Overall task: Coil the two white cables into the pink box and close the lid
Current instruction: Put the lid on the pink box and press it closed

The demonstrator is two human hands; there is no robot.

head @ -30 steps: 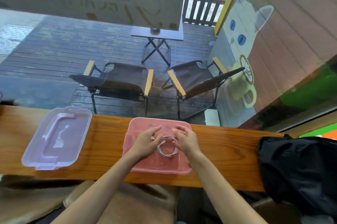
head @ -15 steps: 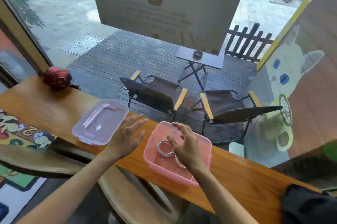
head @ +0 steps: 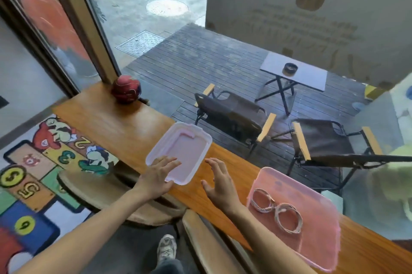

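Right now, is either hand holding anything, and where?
Nothing is gripped. The left hand lies open on the lid's near corner; the right hand hovers open beside it.

Wooden counter [head: 116,126] along a large window [head: 142,6]; outside, dark decking [head: 214,62], two folding chairs [head: 231,115], small table [head: 294,71]. Cartoon hopscotch floor mat [head: 33,175] at left. Daylight.

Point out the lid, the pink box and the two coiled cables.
lid [head: 189,149]: head view, on the flat middle panel.
pink box [head: 321,224]: head view, on the bare floor right of the coils.
coiled cables [head: 258,205]: head view, on the lower arc of the left coil.
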